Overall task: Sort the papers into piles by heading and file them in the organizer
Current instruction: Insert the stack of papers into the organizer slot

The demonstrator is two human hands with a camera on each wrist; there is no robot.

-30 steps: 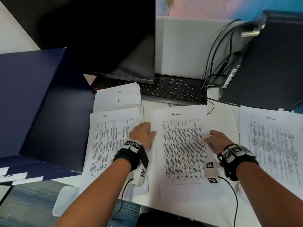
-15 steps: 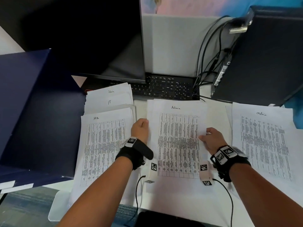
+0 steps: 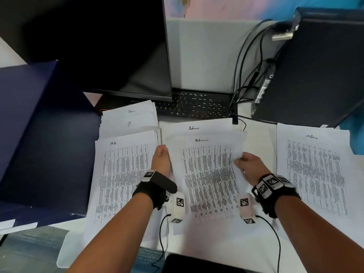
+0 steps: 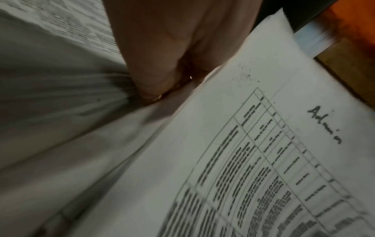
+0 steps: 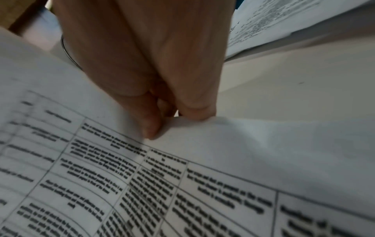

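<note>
Head view: left hand [image 3: 160, 161] and right hand [image 3: 248, 164] pinch opposite long edges of top Admin sheet [image 3: 206, 174], centre of table [image 3: 258, 138]; long axis runs away from person. Blue organizer [image 3: 39, 134] lies far left, nearer left hand.

Left wrist: fingers [image 4: 154, 83] curled on sheet edge.

Right wrist: fingers [image 5: 150, 126] clamped on margin.

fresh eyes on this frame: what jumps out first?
Dead centre, the left hand and right hand pinch opposite edges of a white printed sheet handwritten "Admin", raised over another Admin sheet. Flanking it lie a white table-printed stack headed "HR" on the left and another Admin-headed printed sheet on the right. A large dark-blue open folder fills the left side, with a black keyboard behind the papers.
</note>
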